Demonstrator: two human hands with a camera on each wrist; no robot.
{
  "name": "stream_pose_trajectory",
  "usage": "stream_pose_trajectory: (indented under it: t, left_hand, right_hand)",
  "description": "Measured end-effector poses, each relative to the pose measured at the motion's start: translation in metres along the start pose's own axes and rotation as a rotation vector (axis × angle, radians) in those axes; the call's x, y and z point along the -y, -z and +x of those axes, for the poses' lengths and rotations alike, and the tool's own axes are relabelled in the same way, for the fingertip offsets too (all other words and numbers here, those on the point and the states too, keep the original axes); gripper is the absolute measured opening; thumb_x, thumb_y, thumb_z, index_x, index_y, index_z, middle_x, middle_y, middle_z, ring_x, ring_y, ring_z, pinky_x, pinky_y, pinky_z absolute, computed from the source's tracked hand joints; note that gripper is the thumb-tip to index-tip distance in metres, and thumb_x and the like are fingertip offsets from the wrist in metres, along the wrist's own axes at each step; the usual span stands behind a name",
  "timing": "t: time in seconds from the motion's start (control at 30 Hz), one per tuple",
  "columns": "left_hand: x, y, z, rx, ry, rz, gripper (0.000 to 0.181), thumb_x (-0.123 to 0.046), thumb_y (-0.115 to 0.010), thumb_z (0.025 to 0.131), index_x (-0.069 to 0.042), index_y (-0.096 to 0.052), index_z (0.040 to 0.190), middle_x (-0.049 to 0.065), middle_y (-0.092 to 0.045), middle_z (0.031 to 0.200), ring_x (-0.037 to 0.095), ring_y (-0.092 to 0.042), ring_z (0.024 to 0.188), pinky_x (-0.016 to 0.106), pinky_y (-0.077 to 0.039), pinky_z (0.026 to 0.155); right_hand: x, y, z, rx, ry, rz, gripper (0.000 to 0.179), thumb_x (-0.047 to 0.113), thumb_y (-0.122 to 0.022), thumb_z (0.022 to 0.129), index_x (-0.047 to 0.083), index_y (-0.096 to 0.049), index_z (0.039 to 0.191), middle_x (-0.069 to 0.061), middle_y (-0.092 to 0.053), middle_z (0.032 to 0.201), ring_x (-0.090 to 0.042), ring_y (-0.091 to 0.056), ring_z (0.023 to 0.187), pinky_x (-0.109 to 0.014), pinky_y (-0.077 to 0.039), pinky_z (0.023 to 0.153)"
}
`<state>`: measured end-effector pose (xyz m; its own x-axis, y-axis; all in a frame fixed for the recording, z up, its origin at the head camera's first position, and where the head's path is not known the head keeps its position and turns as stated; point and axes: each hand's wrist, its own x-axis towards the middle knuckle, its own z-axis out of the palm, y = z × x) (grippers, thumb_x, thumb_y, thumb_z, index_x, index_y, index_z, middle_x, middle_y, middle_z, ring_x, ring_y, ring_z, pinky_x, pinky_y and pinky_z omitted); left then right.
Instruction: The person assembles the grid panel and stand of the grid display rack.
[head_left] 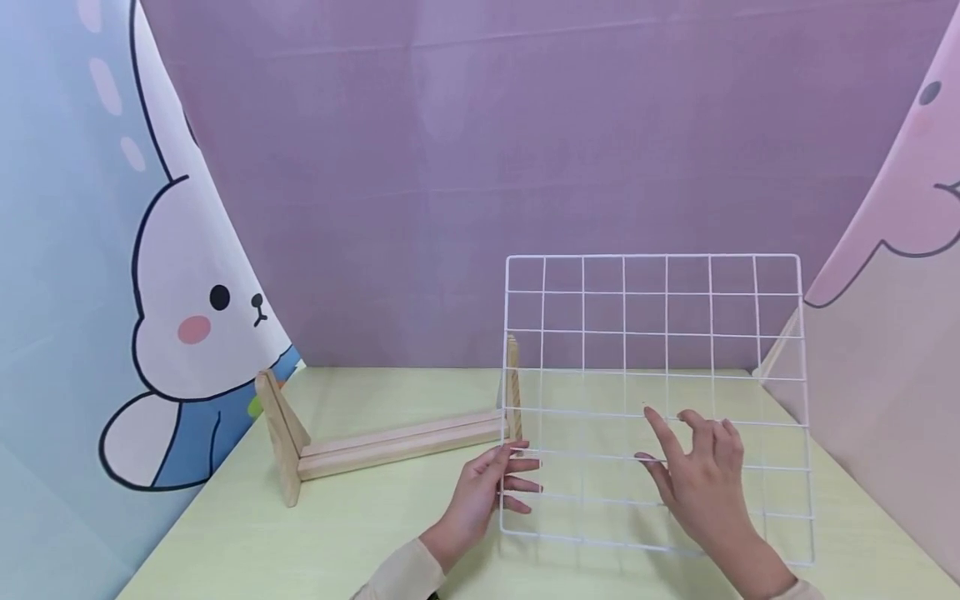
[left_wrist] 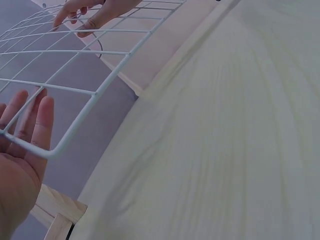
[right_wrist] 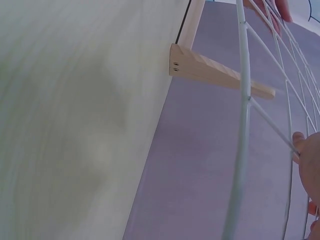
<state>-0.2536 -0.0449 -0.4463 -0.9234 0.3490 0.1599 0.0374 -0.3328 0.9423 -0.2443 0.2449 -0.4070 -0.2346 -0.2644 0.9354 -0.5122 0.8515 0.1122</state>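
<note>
A white wire grid panel (head_left: 624,332) is held tilted upright above the table. My left hand (head_left: 480,492) grips its left edge low down, with fingers reaching past the wires; the left wrist view shows those fingers (left_wrist: 42,120) beside the panel's rounded corner. Over the lower right part of the grid, my right hand (head_left: 705,479) has its fingers spread, the thumb and index finger right at the wires. Left of the panel stands a wooden stand (head_left: 405,446), a long base with an upright at each end; its right upright (head_left: 513,383) is partly behind the grid's left edge.
The pale wood-grain table (head_left: 375,542) runs back to a purple cloth backdrop (head_left: 420,183). A panel with a rabbit drawing (head_left: 187,350) borders the left side, and a pink cartoon panel (head_left: 885,208) the right.
</note>
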Motion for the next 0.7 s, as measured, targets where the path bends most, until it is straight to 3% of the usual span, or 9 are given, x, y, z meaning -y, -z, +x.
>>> stream_pose_trajectory:
  t: [0.33, 0.7]
  left_hand:
    - [-0.003, 0.018, -0.015, -0.073, 0.040, 0.059, 0.047, -0.026, -0.053, 0.104, 0.006, -0.051, 0.139, 0.017, -0.070, 0.117, 0.020, -0.072, 0.095, 0.033, -0.060, 0.074]
    - [-0.021, 0.057, -0.036, -0.169, 0.067, 0.105, 0.042, -0.022, -0.055, 0.102, -0.002, -0.052, 0.138, 0.014, -0.070, 0.117, 0.021, -0.071, 0.093, 0.035, -0.060, 0.074]
  right_hand:
    - [-0.007, 0.001, 0.002, -0.056, 0.013, -0.018, 0.051, 0.050, -0.044, 0.102, 0.009, -0.063, 0.124, -0.030, -0.048, 0.105, -0.049, -0.036, 0.102, -0.072, -0.027, 0.087]
    - [-0.015, 0.002, 0.000, -0.048, 0.000, -0.032, 0.052, 0.051, -0.043, 0.102, 0.010, -0.062, 0.126, -0.030, -0.047, 0.107, -0.049, -0.036, 0.102, -0.072, -0.027, 0.089]
